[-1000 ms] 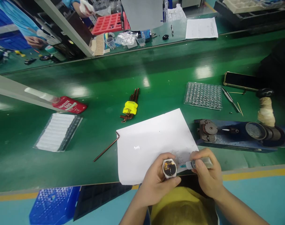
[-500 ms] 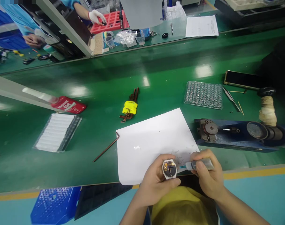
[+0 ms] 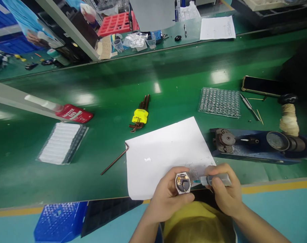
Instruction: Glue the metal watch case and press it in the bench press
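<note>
In my left hand (image 3: 165,199) is a round watch case (image 3: 183,182), pale-rimmed, its dark and gold-coloured inside facing up. Thumb and fingers close around its edge. My right hand (image 3: 227,192) grips a small translucent glue bottle (image 3: 216,180) with a thin blue-green needle tip. That tip points left at the side of the watch case; whether it touches cannot be made out. Both hands are over the lower edge of a white paper sheet (image 3: 165,152) with faint handwriting.
A blue metal press (image 3: 251,148) lies at right. Beyond are a clear tray of small parts (image 3: 219,102), tweezers (image 3: 249,106) and a phone (image 3: 262,86). Leftward are hex keys (image 3: 140,115), a loose hex key (image 3: 114,162) and a red Loctite bottle (image 3: 74,113). A co-worker's gloved hand (image 3: 88,12) shows behind.
My hands and what they hold stay almost in place; the watch case is tilted slightly, with reflections shifted. The co-worker's gloved hand has moved left, away from the red tray.
</note>
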Demonstrator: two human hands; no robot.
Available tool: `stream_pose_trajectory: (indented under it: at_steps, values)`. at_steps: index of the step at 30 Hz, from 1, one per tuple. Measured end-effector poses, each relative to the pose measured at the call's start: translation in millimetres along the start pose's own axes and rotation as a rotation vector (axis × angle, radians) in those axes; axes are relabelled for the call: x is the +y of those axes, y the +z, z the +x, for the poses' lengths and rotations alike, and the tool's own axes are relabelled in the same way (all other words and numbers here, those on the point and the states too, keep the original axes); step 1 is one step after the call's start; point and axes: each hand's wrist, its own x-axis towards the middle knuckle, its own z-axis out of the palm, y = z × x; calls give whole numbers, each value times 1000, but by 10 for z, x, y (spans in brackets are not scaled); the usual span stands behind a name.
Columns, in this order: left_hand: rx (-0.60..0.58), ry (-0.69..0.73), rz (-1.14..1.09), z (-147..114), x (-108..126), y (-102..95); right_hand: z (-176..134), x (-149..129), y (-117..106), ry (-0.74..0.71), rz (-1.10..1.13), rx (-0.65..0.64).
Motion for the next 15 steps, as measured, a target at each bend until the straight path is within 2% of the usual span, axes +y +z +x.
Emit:
stream_pose_trajectory:
  at_steps: [5,10,15]
  values:
    - [11,-5,-4,6,1,-5,-27,29,-9,-7,-48,44]
    - [78,-49,15,-15,-2,12,-17,12,-10,1,-7,19]
    - [70,-49,15,-4,22,21,-10,-1,-7,-11,5,14]
